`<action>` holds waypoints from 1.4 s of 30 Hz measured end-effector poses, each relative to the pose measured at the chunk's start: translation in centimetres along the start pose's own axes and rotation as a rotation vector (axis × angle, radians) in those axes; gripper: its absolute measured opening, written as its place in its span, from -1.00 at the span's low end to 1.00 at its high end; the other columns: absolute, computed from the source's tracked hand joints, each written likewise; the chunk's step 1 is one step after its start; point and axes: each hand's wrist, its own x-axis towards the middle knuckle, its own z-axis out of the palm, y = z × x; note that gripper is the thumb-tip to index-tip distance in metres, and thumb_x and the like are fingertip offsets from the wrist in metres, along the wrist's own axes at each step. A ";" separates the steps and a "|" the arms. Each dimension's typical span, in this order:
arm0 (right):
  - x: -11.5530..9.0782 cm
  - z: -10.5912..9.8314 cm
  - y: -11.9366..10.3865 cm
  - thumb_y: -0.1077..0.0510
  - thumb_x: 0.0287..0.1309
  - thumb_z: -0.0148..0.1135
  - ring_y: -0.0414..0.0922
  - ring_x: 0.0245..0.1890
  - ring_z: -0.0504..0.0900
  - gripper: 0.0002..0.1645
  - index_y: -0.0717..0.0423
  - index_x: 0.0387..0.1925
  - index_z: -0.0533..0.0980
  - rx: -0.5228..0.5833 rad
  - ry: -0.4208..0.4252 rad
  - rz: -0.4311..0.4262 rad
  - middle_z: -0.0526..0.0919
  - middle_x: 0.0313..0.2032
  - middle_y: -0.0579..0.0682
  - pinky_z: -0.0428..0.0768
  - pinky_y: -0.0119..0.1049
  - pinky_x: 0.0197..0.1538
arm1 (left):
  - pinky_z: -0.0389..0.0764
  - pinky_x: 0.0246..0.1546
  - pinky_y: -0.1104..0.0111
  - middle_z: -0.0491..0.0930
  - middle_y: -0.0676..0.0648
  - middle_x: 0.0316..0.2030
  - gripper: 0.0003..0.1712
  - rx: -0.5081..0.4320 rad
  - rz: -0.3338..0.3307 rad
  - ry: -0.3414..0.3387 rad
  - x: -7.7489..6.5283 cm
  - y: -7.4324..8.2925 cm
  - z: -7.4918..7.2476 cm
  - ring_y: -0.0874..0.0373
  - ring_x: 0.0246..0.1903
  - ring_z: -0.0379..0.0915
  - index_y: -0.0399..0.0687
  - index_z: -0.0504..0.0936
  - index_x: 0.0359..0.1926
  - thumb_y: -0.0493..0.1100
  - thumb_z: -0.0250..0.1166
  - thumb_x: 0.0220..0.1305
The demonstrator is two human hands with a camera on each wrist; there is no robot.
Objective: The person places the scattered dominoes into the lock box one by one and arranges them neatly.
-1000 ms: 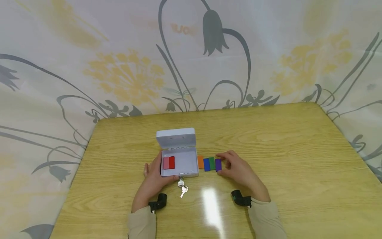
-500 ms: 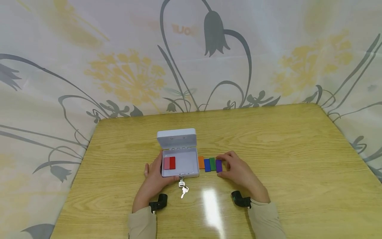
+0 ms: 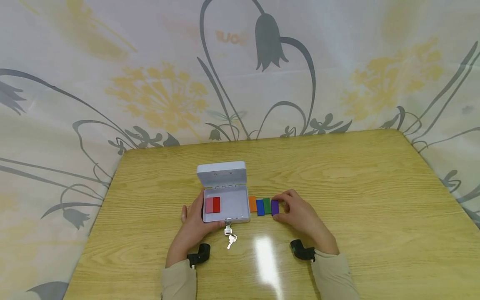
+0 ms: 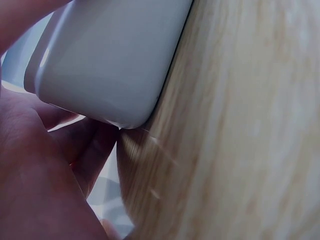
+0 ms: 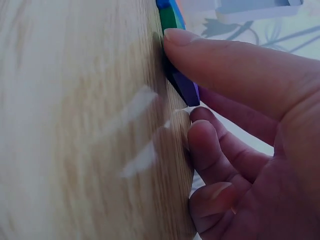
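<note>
A white metal cash box [image 3: 236, 205] stands with its lid [image 3: 221, 176] raised. My left hand [image 3: 194, 221] grips its left side, thumb along the front; the left wrist view shows fingers at the box's rounded corner. Inside, a pink block [image 3: 209, 205] and a red block [image 3: 216, 204] lie side by side at the left. To the right of the box, an orange block [image 3: 253, 204], a blue block [image 3: 260, 207] and a green block [image 3: 266, 206] lie in a row. At its right end, my right hand [image 3: 303, 215] pinches a purple block [image 3: 275, 208] lengthwise between thumb and forefinger.
One key [image 3: 228, 228] sits at the lock on the box's front, and another key [image 3: 231, 241] hangs from it. The wooden table [image 3: 356, 183] meets a flower-patterned cloth [image 3: 165, 83] at the back and sides. Black cameras [image 3: 303, 250] are strapped to both wrists.
Both hands keep their places, and the box and blocks have not visibly moved. Only a tiny shift of the whole head view shows.
</note>
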 end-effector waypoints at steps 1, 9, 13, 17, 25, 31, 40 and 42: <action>0.0 0.0 0.0 0.05 -0.09 0.35 -0.18 -0.44 0.31 -0.48 -0.04 -0.02 0.46 0.004 -0.001 0.002 0.35 -0.23 -0.09 0.29 -0.32 -0.45 | -0.53 0.14 0.02 0.10 0.09 0.27 0.26 -0.001 -0.002 0.000 0.0 0.0 0.0 0.07 0.24 -0.03 0.24 -0.15 0.37 0.26 0.42 -0.29; 0.1 -0.1 0.3 0.00 -0.08 0.34 -0.16 -0.42 0.32 -0.48 -0.06 -0.01 0.45 0.050 -0.007 0.016 0.36 -0.33 -0.09 0.30 -0.30 -0.43 | -0.53 0.14 0.01 0.10 0.09 0.27 0.25 -0.003 0.004 0.004 -0.1 0.1 -0.1 0.08 0.23 -0.02 0.24 -0.14 0.37 0.26 0.43 -0.29; 0.1 0.0 0.6 -0.03 -0.08 0.33 -0.16 -0.41 0.33 -0.47 -0.06 0.00 0.45 0.068 0.012 0.025 0.37 -0.33 -0.09 0.32 -0.30 -0.43 | -0.53 0.15 0.03 0.07 0.10 0.28 0.26 0.003 0.001 -0.002 -0.1 0.1 -0.1 0.08 0.23 -0.02 0.25 -0.16 0.37 0.27 0.42 -0.29; 0.0 0.1 0.7 -0.06 -0.07 0.32 -0.15 -0.41 0.35 -0.45 -0.10 0.01 0.44 0.091 0.025 0.041 0.39 -0.32 -0.09 0.34 -0.30 -0.43 | -0.54 0.16 0.05 0.04 0.12 0.29 0.27 0.016 -0.011 -0.012 -0.1 0.0 -0.1 0.09 0.23 -0.03 0.28 -0.20 0.37 0.30 0.40 -0.29; 0.2 0.1 0.3 -0.06 -0.06 0.32 -0.18 -0.34 0.43 -0.43 -0.07 0.04 0.42 0.172 0.060 -0.020 0.43 -0.24 -0.11 0.41 -0.28 -0.27 | -0.53 0.16 0.04 0.05 0.11 0.29 0.26 0.012 -0.008 -0.010 -0.1 0.2 -0.2 0.08 0.23 -0.02 0.27 -0.18 0.37 0.28 0.41 -0.28; 0.4 0.5 -0.3 0.00 -0.07 0.33 -0.20 -0.34 0.45 -0.45 0.01 0.02 0.45 0.219 0.083 -0.084 0.44 -0.22 -0.07 0.44 -0.27 -0.25 | -0.53 0.16 0.04 0.05 0.10 0.29 0.26 0.010 -0.003 -0.009 0.0 0.2 -0.1 0.08 0.23 -0.03 0.25 -0.17 0.37 0.27 0.41 -0.27; 0.7 1.2 -1.5 0.00 -0.08 0.34 -0.17 -0.32 0.47 -0.48 -0.05 -0.01 0.47 0.262 0.125 -0.115 0.44 -0.21 -0.12 0.47 -0.25 -0.23 | -0.54 0.16 0.05 0.03 0.08 0.30 0.28 0.013 -0.021 -0.013 -0.2 0.1 -0.1 0.07 0.24 -0.04 0.23 -0.20 0.38 0.28 0.42 -0.28; 0.9 1.4 -1.8 -0.03 -0.09 0.33 -0.18 -0.32 0.47 -0.47 -0.05 -0.01 0.46 0.288 0.122 -0.132 0.44 -0.20 -0.14 0.49 -0.27 -0.24 | -0.55 0.16 0.05 0.02 0.09 0.30 0.29 0.012 -0.023 -0.014 -0.2 0.1 -0.2 0.07 0.24 -0.04 0.24 -0.21 0.38 0.28 0.41 -0.28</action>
